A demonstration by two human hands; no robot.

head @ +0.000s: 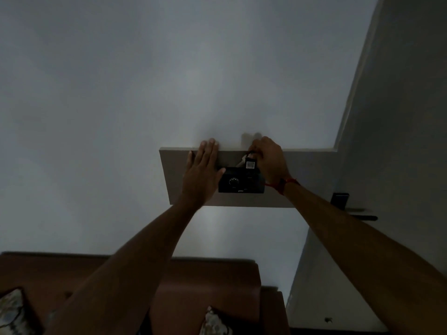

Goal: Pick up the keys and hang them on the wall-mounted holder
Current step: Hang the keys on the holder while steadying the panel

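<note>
A pale rectangular panel [304,180] is fixed on the white wall, and both my arms reach up to it. My right hand [269,160] is closed at the panel's top edge on a small dark key tag [249,163] with a pale label; the keys themselves are mostly hidden by my fingers. The tag hangs just above a black switch box with a round dial [240,181] set in the panel. My left hand [202,170] lies flat and open against the panel's left part, fingers together, touching the box's left side. A red thread circles my right wrist.
A door with a dark handle [358,213] stands at the right, beside a wall corner. A brown sofa [212,281] with patterned cushions [215,322] sits below, against the wall. The room is dim.
</note>
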